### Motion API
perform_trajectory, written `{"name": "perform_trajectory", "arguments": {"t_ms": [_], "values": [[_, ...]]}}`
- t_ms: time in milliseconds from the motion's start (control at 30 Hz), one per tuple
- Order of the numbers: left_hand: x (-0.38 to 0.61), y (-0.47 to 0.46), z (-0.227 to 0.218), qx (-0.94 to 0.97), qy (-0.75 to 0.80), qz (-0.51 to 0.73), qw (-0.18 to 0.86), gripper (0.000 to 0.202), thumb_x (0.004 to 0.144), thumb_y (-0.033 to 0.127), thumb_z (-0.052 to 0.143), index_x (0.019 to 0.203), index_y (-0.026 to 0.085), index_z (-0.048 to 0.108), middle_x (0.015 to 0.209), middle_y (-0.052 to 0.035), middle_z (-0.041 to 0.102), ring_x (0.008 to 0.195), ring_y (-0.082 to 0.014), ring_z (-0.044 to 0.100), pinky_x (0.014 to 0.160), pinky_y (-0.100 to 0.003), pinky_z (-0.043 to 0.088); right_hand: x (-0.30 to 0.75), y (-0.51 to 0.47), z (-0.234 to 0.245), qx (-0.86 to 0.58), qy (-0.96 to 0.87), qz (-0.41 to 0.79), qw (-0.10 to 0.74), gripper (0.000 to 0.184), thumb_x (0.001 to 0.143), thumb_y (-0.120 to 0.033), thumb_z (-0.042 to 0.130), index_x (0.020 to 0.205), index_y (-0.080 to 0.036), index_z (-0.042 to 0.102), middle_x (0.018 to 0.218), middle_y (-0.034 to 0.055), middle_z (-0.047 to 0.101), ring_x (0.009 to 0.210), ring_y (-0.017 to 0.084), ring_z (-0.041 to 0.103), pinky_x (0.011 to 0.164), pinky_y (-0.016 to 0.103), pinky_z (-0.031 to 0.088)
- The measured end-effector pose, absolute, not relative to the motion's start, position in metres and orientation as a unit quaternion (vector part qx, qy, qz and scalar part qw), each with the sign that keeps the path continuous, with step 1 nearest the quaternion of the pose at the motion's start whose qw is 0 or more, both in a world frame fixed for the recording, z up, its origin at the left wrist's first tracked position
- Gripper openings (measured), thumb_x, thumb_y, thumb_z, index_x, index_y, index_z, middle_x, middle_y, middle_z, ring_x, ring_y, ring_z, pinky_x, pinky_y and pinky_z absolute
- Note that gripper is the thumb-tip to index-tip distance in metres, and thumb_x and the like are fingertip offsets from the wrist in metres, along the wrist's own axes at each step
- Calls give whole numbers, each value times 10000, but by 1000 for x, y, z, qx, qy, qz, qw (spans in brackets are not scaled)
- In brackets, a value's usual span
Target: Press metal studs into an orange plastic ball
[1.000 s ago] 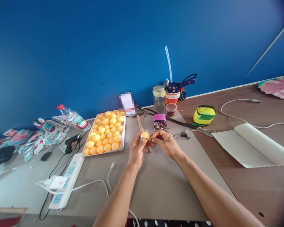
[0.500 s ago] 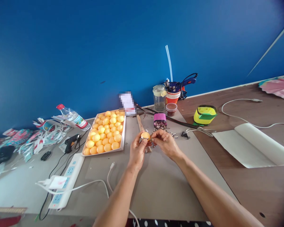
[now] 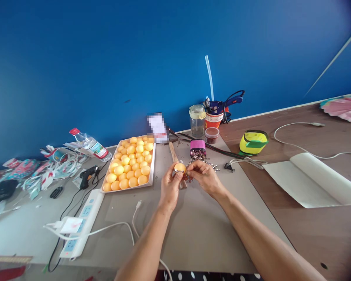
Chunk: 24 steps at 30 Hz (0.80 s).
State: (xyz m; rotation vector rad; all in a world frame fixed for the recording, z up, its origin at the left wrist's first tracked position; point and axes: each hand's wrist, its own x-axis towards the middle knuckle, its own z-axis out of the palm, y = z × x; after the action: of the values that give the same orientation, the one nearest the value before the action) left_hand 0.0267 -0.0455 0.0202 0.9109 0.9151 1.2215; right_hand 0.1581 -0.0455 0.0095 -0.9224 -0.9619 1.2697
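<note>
One orange ball (image 3: 179,166) is held above the table (image 3: 210,234) by the left hand (image 3: 169,185), whose grip is closed around it between thumb and fingers. A silvery bit (image 3: 178,171) is seen on the ball's near side, by the thumb. The right hand (image 3: 204,176) is held just beside the ball, fingertips drawn together; whether anything small is pinched there cannot be told. Hardly any change is found over the last second: ball and hands are kept almost in place, so fine fingertip work is judged to be in hand, without visible progress. Beyond, metal pieces (image 3: 199,155) are spread before a pink tub (image 3: 197,144), and further balls (image 3: 133,182) are packed in a white tray (image 3: 153,166).
</note>
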Motion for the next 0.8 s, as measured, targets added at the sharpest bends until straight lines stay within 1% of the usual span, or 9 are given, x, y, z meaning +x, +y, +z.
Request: {"name": "perform_trajectory", "arguments": {"t_ms": [133,300,533,633,800], "values": [[27,-45,17,403,400,537,624,433,694,322,736,1092,194,622,946,-41,667,776,-164,628,748,-297,500,156,-46,10,-397,-409,547,613,115,639,-221,684,691,-194,585,621,-30,588,560,102,510,565,259,422],[27,-44,14,403,405,535,622,452,695,332,736,1110,199,612,932,-36,671,765,-161,639,767,-299,498,154,-48,12,-384,-400,560,616,136,631,-226,683,697,-197,568,661,-23,600,601,113,541,605,273,455],[27,-45,12,405,412,533,619,475,700,342,732,1135,206,597,904,-36,678,807,-180,647,740,-281,496,152,-49,12,-403,-412,541,612,111,651,-213,648,693,-194,547,657,-24,582,588,105,520,580,257,446],[27,-46,11,413,409,535,613,463,718,336,719,1142,204,586,927,-37,669,829,-175,643,744,-272,495,151,-49,12,-400,-417,538,614,110,657,-222,636,692,-191,537,669,-20,579,600,109,532,593,261,460],[27,-45,10,412,413,541,605,484,725,364,708,1157,197,568,903,-37,662,815,-176,641,725,-275,494,150,-49,13,-413,-427,533,603,116,661,-236,612,698,-192,511,692,-10,595,616,120,558,607,270,478]]}}
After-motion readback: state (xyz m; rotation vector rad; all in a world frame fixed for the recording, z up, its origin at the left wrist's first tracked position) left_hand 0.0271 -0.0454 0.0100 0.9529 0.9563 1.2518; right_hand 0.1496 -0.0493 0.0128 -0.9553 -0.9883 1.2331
